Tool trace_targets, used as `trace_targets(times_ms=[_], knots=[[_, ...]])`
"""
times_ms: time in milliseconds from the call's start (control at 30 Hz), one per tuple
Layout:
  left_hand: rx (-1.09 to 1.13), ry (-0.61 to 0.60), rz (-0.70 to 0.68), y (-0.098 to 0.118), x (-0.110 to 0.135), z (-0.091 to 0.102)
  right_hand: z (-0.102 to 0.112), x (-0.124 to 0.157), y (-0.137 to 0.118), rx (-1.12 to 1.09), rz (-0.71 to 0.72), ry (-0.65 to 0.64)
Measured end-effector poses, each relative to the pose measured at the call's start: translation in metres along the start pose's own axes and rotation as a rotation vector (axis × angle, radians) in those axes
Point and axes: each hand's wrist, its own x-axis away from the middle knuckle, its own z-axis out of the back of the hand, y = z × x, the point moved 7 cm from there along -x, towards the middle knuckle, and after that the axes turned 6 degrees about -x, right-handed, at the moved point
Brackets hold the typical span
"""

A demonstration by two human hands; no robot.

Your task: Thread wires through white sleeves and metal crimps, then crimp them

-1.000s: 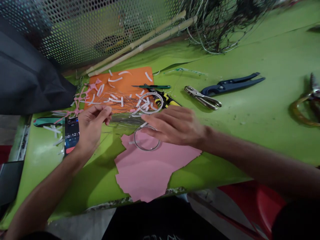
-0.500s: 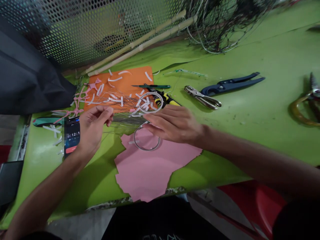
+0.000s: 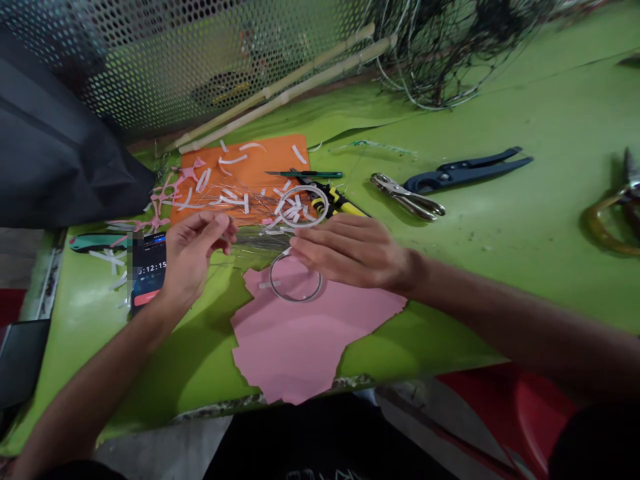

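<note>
Left hand (image 3: 196,257) curls, grip unclear; right hand (image 3: 353,252), grip apart, hovers over a clear ring (image 3: 296,283).

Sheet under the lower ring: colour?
The sheet is pink; the head view shows it best.

Thin clear plastic strands (image 3: 257,238) lie in a loose, flat bundle.

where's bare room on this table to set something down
The biggest patch of bare green tabletop lies between the blue-handled pliers and the right forearm. Another lies between the left forearm and the pink paper. The orange mat beyond the left hand is crowded with white strips.
</note>
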Motion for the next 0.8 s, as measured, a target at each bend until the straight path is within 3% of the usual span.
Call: trace_targets(times_ms=[300,800], knots=[[0.050,-0.007,-0.009,0.0001,0.0002,0.0031,-0.0005,0.0012,0.0009,-0.035,-0.008,-0.010],[-0.124,0.059,-0.127,0.0042,0.0022,0.0080,0.0008,-0.0018,-0.0040,0.099,0.072,-0.015]])
